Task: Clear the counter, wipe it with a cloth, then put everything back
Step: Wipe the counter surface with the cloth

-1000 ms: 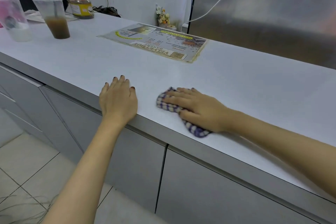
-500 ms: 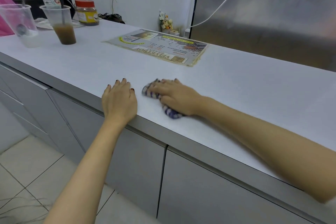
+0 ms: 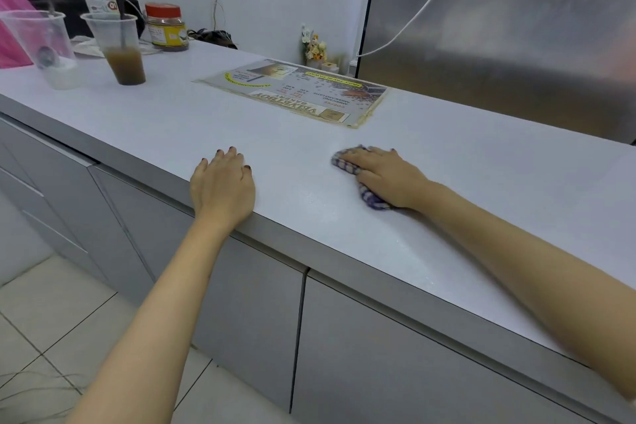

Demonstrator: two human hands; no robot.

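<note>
Pressing flat, right hand (image 3: 385, 175) fingers cover the cloth (image 3: 370, 198); left hand (image 3: 223, 188) splayed empty on counter (image 3: 481, 182).

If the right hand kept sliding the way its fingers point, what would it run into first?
The right hand, pressing the cloth, points left toward the left hand. Bare counter lies between, so it would likely meet that hand first.

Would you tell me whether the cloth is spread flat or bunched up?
Bunched up: the checked cloth shows as a crumpled wad under the right hand.

Matt counter (image 3: 344, 203); woven checked cloth (image 3: 347, 167); brushed-metal fridge (image 3: 499, 27).
</note>
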